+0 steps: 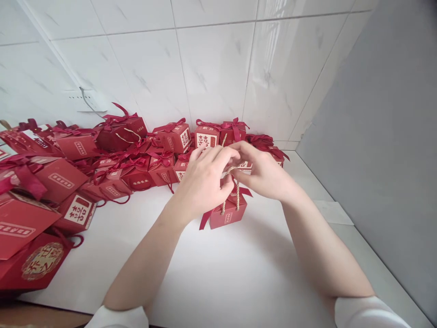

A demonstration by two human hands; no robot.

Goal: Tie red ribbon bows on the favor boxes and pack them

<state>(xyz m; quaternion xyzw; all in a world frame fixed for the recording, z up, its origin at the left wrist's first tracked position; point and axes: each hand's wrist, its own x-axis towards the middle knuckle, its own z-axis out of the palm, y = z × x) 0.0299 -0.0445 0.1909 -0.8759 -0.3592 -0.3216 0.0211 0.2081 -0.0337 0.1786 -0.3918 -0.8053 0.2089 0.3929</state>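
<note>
From the frame's left edge past centre, red boxes (58,177) crowd the tabletop (218,278). Mid-frame, the left hand (206,180) curls half-closed above a small red box (231,215), at its twisted cord (238,196); the right hand (262,171) curls likewise. Whether either grips, I cannot tell.

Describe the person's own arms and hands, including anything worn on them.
The left hand and right hand are ungloved, and no rings show on the visible fingers. Both wrists and forearms are bare, with no watch or bracelet. A plain white left sleeve and matching right sleeve show at the picture's bottom edge.
</note>
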